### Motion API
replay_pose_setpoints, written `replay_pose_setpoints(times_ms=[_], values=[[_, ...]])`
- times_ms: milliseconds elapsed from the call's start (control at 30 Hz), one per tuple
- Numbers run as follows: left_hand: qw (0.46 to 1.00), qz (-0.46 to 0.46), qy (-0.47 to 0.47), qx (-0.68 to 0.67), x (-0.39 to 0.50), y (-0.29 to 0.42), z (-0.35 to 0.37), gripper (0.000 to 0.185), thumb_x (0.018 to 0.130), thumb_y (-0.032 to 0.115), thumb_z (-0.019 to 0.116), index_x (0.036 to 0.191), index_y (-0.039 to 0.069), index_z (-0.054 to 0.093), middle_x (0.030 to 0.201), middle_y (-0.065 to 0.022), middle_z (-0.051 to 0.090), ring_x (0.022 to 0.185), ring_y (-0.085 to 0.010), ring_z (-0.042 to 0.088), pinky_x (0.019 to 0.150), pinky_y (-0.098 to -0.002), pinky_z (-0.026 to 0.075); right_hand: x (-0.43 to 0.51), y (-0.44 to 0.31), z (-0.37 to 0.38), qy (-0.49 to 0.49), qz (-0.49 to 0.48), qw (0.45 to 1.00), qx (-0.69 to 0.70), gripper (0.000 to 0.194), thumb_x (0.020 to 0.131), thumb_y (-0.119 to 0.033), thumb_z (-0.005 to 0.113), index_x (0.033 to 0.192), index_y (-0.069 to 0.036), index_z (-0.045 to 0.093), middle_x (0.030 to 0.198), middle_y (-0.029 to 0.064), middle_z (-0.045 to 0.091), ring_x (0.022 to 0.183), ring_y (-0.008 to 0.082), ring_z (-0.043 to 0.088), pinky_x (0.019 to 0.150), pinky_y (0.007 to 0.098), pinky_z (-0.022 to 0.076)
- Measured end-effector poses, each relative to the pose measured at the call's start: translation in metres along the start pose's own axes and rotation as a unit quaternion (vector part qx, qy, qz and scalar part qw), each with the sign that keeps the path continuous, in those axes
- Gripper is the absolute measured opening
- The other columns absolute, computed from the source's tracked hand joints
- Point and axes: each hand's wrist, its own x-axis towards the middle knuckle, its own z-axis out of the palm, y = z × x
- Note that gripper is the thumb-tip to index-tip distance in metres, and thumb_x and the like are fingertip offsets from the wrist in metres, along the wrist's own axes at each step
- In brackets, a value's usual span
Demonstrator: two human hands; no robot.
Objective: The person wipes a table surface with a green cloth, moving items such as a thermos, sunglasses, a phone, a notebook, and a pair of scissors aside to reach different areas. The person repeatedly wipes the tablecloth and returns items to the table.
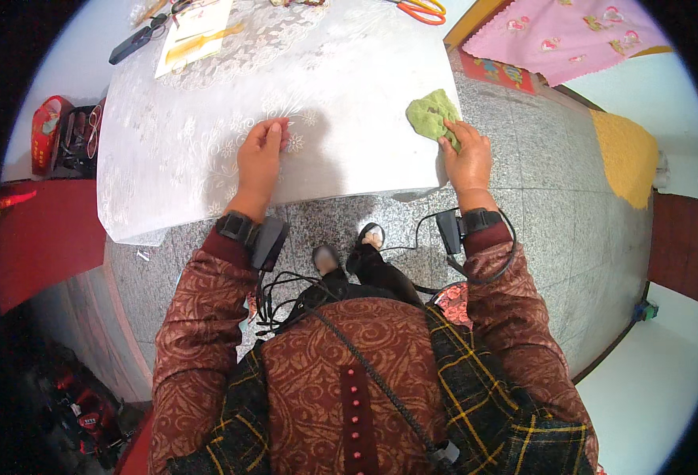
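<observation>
A white tablecloth with a floral pattern (373, 71) covers the table in front of me. Near its right edge lies a crumpled green cloth (429, 114), its lower edge pinched between the thumb and fingers of my right hand (469, 155). My left hand (261, 155) is over the front part of the table, its fingers curled with the thumb against them; nothing shows in it. Both wrists carry black strapped devices with cables.
Orange-handled scissors (423, 10) lie at the far edge. At the far left are a yellow comb (203, 44) on a paper sheet and a dark case (132, 44). A pink cloth (562, 35) hangs at the upper right. Black cables (292, 285) run below the hands.
</observation>
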Motion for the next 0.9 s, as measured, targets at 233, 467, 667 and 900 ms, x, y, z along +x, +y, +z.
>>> replay_pose_setpoints(times_ms=[233,467,667,900], values=[[0.951,0.213,0.036,0.219,0.018,-0.020,0.005,0.024,0.107,0.022,0.064,0.124,0.012,0.077,0.137,-0.0133,0.069,0.130,-0.0280,0.062,0.112,-0.0440,0.047,-0.061,-0.029,-0.019,-0.025,-0.022,0.998,0.054,0.036,0.086,-0.019,0.085,0.120,-0.010,0.079,0.118,0.0157,0.071,0.106,0.0395,0.066,0.094,0.0476,0.0560],[0.834,0.220,-0.021,0.506,0.008,-0.013,0.022,0.049,0.105,0.036,0.063,0.151,0.018,0.062,0.170,-0.0145,0.041,0.163,-0.0352,0.027,0.133,-0.0615,0.008,-0.049,-0.044,-0.016,-0.035,-0.001,0.999,0.033,0.039,0.086,-0.021,0.087,0.123,-0.012,0.078,0.118,0.0140,0.068,0.107,0.0383,0.067,0.091,0.0461,0.0579],[0.790,0.186,-0.038,0.583,0.003,-0.004,0.031,0.061,0.106,0.040,0.059,0.163,0.021,0.048,0.176,-0.0134,0.030,0.165,-0.0348,0.021,0.133,-0.0609,0.006,0.032,-0.037,0.017,-0.024,0.050,0.998,0.010,0.040,0.089,-0.026,0.085,0.127,-0.017,0.078,0.121,0.0134,0.067,0.109,0.0379,0.069,0.091,0.0477,0.0586],[0.791,0.185,-0.043,0.582,0.003,-0.003,0.029,0.062,0.106,0.042,0.060,0.163,0.021,0.048,0.176,-0.0123,0.030,0.165,-0.0326,0.020,0.134,-0.0594,0.004,0.107,-0.026,0.043,-0.026,0.102,0.994,-0.037,0.041,0.096,-0.036,0.078,0.134,-0.022,0.076,0.128,0.0112,0.066,0.114,0.0364,0.070,0.096,0.0476,0.0585]])
